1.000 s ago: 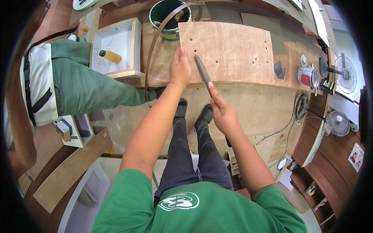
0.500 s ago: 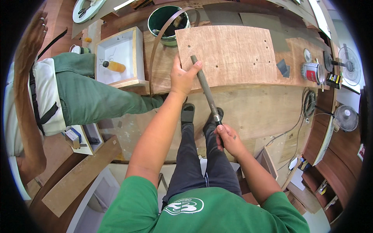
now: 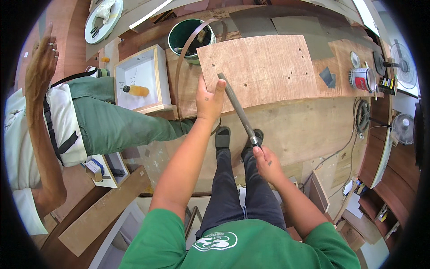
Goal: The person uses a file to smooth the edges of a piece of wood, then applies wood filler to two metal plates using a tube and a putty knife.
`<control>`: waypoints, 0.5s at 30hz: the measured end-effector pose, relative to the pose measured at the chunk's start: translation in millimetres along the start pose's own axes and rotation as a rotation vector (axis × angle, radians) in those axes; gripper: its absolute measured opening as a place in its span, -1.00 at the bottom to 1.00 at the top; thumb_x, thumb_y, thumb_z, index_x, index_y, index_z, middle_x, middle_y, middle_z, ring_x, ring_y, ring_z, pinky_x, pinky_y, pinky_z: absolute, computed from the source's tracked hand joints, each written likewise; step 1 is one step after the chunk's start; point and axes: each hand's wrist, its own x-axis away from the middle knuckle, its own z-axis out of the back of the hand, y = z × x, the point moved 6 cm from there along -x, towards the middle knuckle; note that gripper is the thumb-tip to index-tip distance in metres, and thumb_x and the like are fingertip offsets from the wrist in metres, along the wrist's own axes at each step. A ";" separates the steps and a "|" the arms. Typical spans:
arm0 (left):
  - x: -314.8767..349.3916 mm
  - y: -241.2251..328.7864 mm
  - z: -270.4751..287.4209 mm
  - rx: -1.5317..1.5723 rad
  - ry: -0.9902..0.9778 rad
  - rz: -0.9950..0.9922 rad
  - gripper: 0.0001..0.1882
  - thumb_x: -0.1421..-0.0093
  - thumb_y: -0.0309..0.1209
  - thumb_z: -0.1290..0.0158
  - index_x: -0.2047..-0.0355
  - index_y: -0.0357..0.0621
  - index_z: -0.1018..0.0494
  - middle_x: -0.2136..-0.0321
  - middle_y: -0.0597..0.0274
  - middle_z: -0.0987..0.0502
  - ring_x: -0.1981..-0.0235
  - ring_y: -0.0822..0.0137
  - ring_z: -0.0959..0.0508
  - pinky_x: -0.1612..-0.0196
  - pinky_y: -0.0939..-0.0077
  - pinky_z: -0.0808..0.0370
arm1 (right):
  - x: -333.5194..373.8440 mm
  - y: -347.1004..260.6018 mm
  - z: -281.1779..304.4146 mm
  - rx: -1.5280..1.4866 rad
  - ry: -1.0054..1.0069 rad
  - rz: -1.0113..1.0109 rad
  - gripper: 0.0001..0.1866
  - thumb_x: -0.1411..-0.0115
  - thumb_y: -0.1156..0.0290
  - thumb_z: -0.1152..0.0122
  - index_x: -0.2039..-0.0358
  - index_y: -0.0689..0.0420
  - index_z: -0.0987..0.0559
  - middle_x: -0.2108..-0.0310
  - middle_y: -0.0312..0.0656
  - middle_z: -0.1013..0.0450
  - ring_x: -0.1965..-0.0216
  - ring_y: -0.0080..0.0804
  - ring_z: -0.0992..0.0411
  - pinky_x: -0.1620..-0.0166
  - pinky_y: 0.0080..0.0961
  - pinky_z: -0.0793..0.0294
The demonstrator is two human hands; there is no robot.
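My left hand (image 3: 208, 102) grips the near left corner of a plywood panel (image 3: 264, 67) drilled with several small holes. Its thumb points up beside the shaft of a long grey file (image 3: 237, 104); most of its fingers are hidden behind the panel. The black handle of the file is closed in my right hand (image 3: 268, 164), above my right thigh. From there the tool slants up and left, past the panel's near edge, its tip over the panel's left part.
A co-worker in green trousers (image 3: 121, 125) is on the left, by a white drawer box (image 3: 165, 74) holding an orange bottle (image 3: 136, 91). A green bucket (image 3: 172, 36) stands behind the panel. At right are a paint can (image 3: 362, 80), grey sandpaper (image 3: 328, 77) and a coiled cable (image 3: 361, 112).
The file has shifted slightly against the panel. My left thumb has straightened up from the shaft, and my right hand has turned over the handle. The whole view has shifted a little.
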 end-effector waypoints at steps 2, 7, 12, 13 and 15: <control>0.1 -2.7 -1.0 -0.091 0.012 0.011 -0.06 -0.15 0.32 -0.16 -0.20 -0.28 -0.30 0.02 0.04 -0.57 -0.05 0.20 -0.55 -0.14 0.35 -0.42 | -21.1 -12.9 3.3 -0.062 -0.029 0.050 -0.44 -0.44 -0.04 0.06 0.42 0.28 -0.44 0.55 0.07 -0.37 0.46 -0.07 -0.38 0.27 -0.22 -0.41; 0.2 2.3 -7.7 -0.080 0.000 0.021 -0.04 -0.19 0.33 -0.09 -0.25 -0.28 -0.27 0.01 0.00 -0.56 -0.05 0.19 -0.56 -0.13 0.36 -0.42 | -38.4 -35.8 -4.7 -0.099 -0.024 0.036 -0.45 -0.44 -0.02 0.04 0.42 0.29 -0.43 0.54 0.10 -0.37 0.46 -0.01 -0.38 0.29 -0.19 -0.41; -2.2 0.5 3.1 -0.099 0.000 -0.036 0.00 -0.26 0.38 0.09 -0.33 -0.31 -0.18 -0.03 -0.10 -0.53 -0.09 0.13 -0.54 -0.16 0.36 -0.39 | 13.3 10.4 -0.1 0.017 -0.007 -0.032 -0.42 -0.43 -0.06 0.06 0.40 0.28 -0.44 0.51 0.18 -0.42 0.40 0.18 -0.45 0.29 -0.10 -0.41; -3.3 1.2 4.2 -0.122 0.028 -0.032 -0.03 -0.30 0.36 0.16 -0.35 -0.31 -0.16 -0.06 -0.13 -0.52 -0.11 0.09 -0.53 -0.18 0.35 -0.38 | 3.2 12.3 0.3 -0.005 -0.013 0.023 -0.41 -0.43 -0.08 0.08 0.39 0.28 -0.45 0.51 0.17 -0.42 0.39 0.18 -0.45 0.28 -0.10 -0.41; 1.2 -0.5 2.7 -0.141 0.051 -0.023 -0.05 -0.35 0.33 0.23 -0.36 -0.32 -0.13 -0.09 -0.16 -0.51 -0.13 0.06 -0.51 -0.19 0.34 -0.37 | -30.2 -17.4 1.7 -0.036 -0.023 0.035 -0.40 -0.43 -0.10 0.08 0.39 0.28 -0.46 0.51 0.17 -0.42 0.40 0.17 -0.45 0.28 -0.10 -0.41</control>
